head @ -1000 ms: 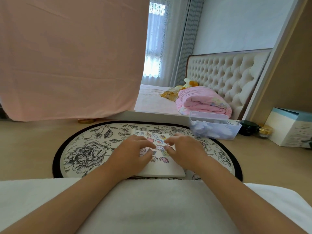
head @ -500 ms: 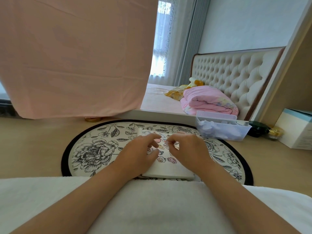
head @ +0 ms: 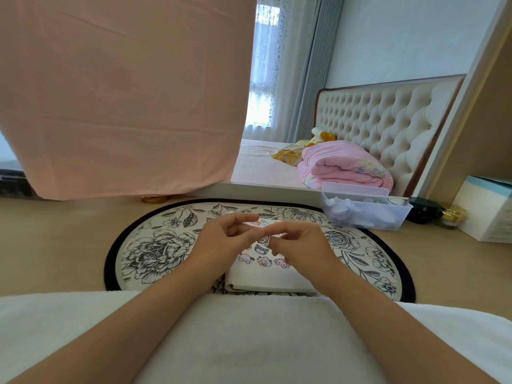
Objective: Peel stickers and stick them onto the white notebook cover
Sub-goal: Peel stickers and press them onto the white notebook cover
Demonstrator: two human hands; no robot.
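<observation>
The white notebook [head: 266,279] lies on a round floral mat [head: 155,245] in front of me. Several cartoon stickers [head: 261,261] sit on its cover. Part of a sticker sheet [head: 259,223] shows at the notebook's far end, behind my fingers. Both hands hover just above the cover and meet over it. My left hand [head: 221,241] has relaxed fingers stretched toward the right hand. My right hand [head: 302,245] has curled fingers that pinch a small pale sticker [head: 273,234] at the left fingertips; its picture is too small to make out.
A clear plastic bin [head: 365,212] of small items stands at the mat's right rear. Right of it are a dark jar [head: 422,210], a gold-lidded jar [head: 453,216] and a white-and-blue box [head: 490,209]. A pink cloth [head: 124,92] hangs at the left. A white towel [head: 249,342] covers my lap.
Both hands have lifted off the notebook and come together above it. More of the stickers on the cover now show. The view has shifted slightly.
</observation>
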